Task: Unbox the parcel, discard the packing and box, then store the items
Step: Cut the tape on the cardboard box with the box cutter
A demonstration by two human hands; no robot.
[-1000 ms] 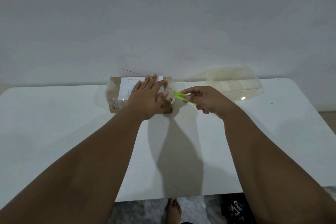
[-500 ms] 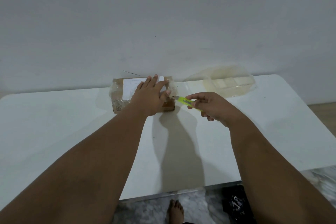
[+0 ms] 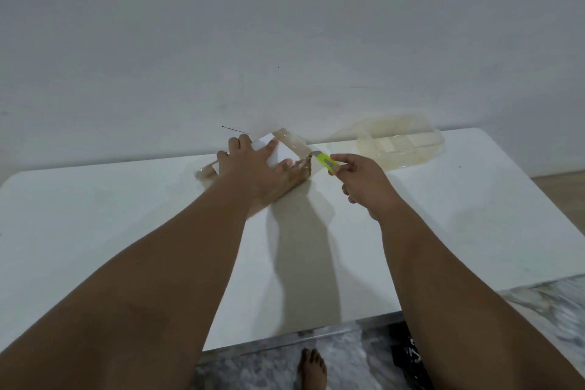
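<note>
Cardboard wrapped in glossy clear tape made up the parcel (image 3: 292,145), which sat at the far edge of the white table (image 3: 95,206), close against the wall. A white label covered part of its top. It lay diagonally, one corner aimed at the wall. Its long axis ran from the near left toward the far right.

Most of the parcel's top was hidden under the left hand (image 3: 253,168). That hand lay spread over the top and pressed down on it, with the fingers (image 3: 243,140) reaching the far edge and the thumb stretched toward the right corner. It was not closed around anything.

Just right of that thumb, a yellow-green utility knife (image 3: 325,162) slanted up and left. Its blade end met the parcel's right corner, though blur hid whether it had cut into the tape. The right hand (image 3: 364,182) grasped the knife's handle with curled fingers and thumb, just beside the parcel and clear of it.

Farther right, a clear plastic tray (image 3: 400,146) rested at the back of the table. Below the near edge, a bare foot (image 3: 313,369) stood on a marbled floor.
</note>
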